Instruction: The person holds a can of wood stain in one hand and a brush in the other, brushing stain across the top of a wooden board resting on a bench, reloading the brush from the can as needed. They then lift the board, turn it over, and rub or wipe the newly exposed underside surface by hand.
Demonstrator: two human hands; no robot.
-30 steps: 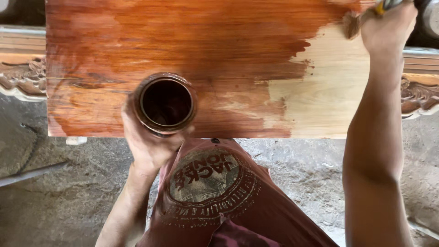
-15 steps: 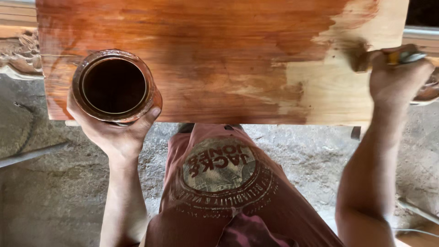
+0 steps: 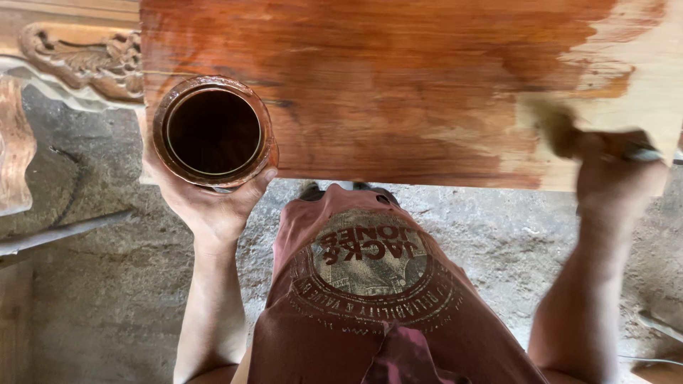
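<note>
- Rough grey concrete floor (image 3: pixel 107 306) lies under a flat wooden board (image 3: pixel 398 78), mostly coated in reddish-brown stain, bare pale wood at its right end.
- Left hand (image 3: pixel 203 203) cups a round open jar of dark stain (image 3: pixel 213 131) from below, at the board's near left corner.
- Right hand (image 3: pixel 615 171), blurred, grips a stained brush (image 3: pixel 562 131) whose bristles touch the board where stain meets bare wood.
- Carved wooden trim (image 3: pixel 78 60) sits beyond the jar, at left.

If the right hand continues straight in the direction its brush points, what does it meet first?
The right hand points its brush up-left over the wooden board. It probably first meets the unstained strip, then the wet stained wood; motion blur makes this uncertain.
</note>
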